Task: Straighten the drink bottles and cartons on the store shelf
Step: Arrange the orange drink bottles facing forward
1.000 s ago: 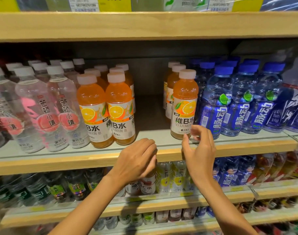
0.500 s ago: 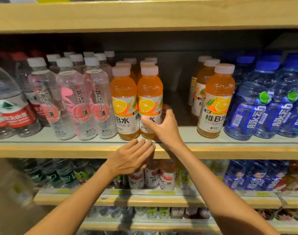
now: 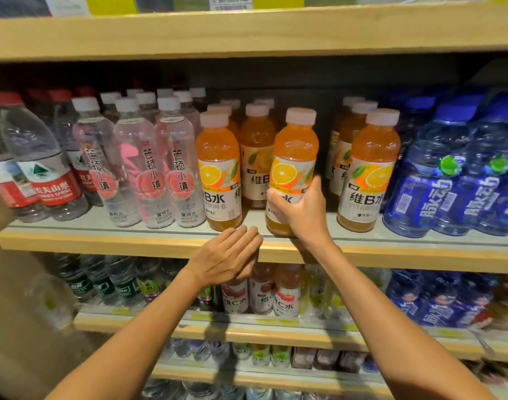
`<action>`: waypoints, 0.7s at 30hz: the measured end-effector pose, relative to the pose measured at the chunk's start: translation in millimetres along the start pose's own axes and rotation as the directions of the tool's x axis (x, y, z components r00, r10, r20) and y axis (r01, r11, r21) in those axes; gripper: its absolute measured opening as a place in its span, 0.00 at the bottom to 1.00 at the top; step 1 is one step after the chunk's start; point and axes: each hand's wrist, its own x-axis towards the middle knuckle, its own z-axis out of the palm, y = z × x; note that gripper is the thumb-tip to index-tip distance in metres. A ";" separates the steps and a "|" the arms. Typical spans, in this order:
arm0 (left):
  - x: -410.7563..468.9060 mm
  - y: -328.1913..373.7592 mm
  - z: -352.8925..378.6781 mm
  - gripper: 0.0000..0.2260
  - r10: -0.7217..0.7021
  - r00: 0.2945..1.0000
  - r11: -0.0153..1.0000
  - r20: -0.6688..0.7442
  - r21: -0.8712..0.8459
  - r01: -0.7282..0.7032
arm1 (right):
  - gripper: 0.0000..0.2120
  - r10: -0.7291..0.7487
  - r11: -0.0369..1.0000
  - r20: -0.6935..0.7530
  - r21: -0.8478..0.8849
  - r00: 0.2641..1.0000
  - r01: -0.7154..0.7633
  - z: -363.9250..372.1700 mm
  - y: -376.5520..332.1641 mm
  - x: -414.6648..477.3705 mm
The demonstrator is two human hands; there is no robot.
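Observation:
My right hand (image 3: pixel 303 210) grips the lower half of an orange vitamin drink bottle (image 3: pixel 294 148) with a white cap, standing near the front of the middle shelf (image 3: pixel 102 241). Another orange bottle (image 3: pixel 219 168) stands to its left, a third (image 3: pixel 371 168) to its right, with more behind them. A gap lies between the held bottle and each neighbour. My left hand (image 3: pixel 228 256) rests flat with straight fingers against the shelf's wooden front edge, just below the held bottle, holding nothing.
Clear pink-label water bottles (image 3: pixel 151 168) and red-cap water bottles (image 3: pixel 42 168) fill the shelf's left side. Blue drink bottles (image 3: pixel 454 174) crowd the right. The shelf above (image 3: pixel 247 30) hangs low over the caps. Lower shelves (image 3: pixel 261 333) hold more small bottles.
My right hand left the right orange bottle, took hold of the one beside the left pair, and slid it rightward away from its neighbour. The view shifted left. My left hand stayed at the shelf edge.

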 end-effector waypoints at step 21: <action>130.3 8.7 -138.2 0.25 -0.652 0.343 -0.571 0.676 -0.735 0.365 | 0.23 -0.041 0.997 0.314 0.069 0.948 0.020 -56.4 -52.3 -103.5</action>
